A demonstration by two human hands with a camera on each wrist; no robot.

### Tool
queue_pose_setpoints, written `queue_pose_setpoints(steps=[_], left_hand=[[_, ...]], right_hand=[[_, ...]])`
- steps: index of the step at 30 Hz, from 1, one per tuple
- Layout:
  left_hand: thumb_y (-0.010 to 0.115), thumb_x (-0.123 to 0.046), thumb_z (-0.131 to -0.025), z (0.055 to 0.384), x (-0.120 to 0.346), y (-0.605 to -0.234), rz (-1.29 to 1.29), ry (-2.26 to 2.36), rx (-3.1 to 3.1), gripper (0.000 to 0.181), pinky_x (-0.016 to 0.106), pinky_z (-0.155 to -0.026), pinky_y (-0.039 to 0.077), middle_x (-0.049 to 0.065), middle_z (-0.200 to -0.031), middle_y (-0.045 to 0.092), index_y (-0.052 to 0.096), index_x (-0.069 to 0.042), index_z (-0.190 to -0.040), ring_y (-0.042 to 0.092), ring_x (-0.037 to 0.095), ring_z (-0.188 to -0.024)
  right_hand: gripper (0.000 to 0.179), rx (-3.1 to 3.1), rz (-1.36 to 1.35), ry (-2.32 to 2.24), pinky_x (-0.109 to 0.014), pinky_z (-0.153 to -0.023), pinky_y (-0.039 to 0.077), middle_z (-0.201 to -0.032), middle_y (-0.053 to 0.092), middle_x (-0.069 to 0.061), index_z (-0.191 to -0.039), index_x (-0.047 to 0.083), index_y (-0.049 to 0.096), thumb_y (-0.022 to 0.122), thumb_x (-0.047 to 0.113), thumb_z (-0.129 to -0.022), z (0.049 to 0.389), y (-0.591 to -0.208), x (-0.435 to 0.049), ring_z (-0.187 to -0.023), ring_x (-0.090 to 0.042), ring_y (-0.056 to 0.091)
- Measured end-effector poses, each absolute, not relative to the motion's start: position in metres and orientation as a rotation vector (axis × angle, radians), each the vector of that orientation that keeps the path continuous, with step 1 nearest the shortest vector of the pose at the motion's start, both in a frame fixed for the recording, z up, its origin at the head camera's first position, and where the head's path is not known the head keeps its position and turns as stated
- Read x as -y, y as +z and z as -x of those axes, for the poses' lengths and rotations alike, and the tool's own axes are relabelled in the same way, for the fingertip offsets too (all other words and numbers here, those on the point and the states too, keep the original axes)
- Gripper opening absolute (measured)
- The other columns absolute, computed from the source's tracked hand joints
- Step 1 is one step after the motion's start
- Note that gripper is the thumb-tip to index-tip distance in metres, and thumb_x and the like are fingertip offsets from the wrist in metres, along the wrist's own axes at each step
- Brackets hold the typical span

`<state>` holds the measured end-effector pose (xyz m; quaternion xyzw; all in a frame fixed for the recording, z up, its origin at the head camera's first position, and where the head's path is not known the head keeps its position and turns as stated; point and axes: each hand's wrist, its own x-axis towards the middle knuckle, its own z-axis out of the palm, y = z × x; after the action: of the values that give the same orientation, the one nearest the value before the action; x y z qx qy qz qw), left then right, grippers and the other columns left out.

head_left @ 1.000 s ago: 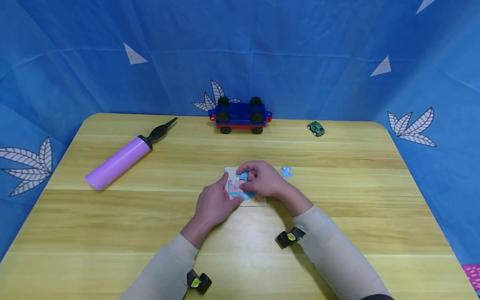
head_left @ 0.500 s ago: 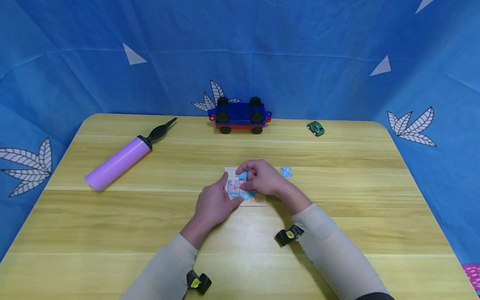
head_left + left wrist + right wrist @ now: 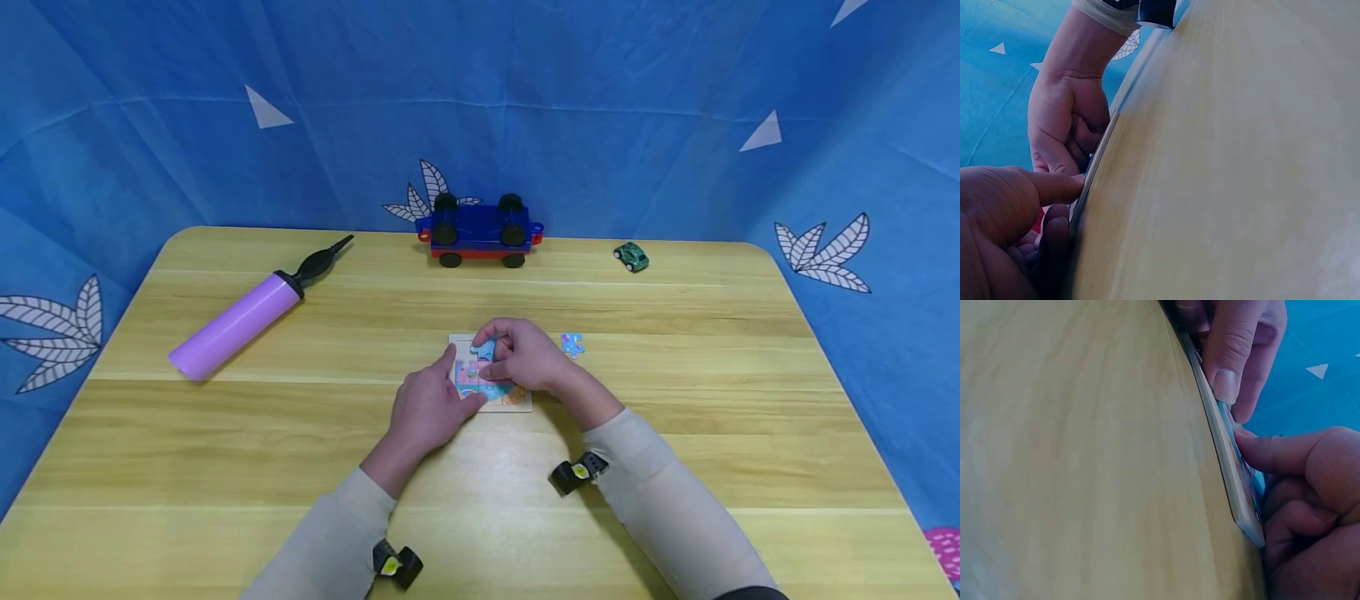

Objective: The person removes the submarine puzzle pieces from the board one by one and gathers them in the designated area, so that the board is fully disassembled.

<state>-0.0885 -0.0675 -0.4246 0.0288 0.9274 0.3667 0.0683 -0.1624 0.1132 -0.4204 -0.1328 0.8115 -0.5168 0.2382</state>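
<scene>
A small square jigsaw board point(image 3: 517, 408) with a pale rim lies mid-table, partly filled with pink, blue and orange picture pieces. My left hand point(image 3: 429, 407) holds it at the near left corner, thumb on the front edge and fingers along the left side. Over the board, my right hand point(image 3: 527, 357) pinches a light blue jigsaw piece point(image 3: 484, 351) between thumb and index finger. That hand covers the board's far right part. One loose blue and pink jigsaw piece point(image 3: 572, 344) lies just right of the board. In the right wrist view, the left thumb point(image 3: 1225, 384) presses at the board's edge.
A purple hand pump point(image 3: 240, 325) with a black nozzle lies at the left. By the back edge stand a blue and red toy vehicle with black wheels point(image 3: 482, 229) and a small green toy car point(image 3: 632, 257). A blue curtain point(image 3: 570, 108) hangs behind the table.
The light blue piece in my right fingers has turned slightly, and that hand has shifted a touch toward the back. My left hand and the board have stayed in place.
</scene>
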Motion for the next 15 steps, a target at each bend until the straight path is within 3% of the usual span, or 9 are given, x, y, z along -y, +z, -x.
queue_pose_setpoints(steps=[15], left_hand=[[0.083, -0.033, -0.083, 0.0883, 0.0672, -0.4246, -0.086, 1.118, -2.782, 0.085, 0.030, -0.046, 0.035, -0.001, -0.060, 0.050, 0.043, 0.003, -0.149, 0.047, 0.014, -0.050]], right_hand=[[0.034, -2.250, 0.373, -1.447, -0.027, -0.052, 0.036, -0.057, 0.037, 0.000, -0.111, 0.010, 0.070, 0.081, -0.003, -0.081, 0.1599, -0.4206, -0.1130, -0.050, -0.016, 0.038]])
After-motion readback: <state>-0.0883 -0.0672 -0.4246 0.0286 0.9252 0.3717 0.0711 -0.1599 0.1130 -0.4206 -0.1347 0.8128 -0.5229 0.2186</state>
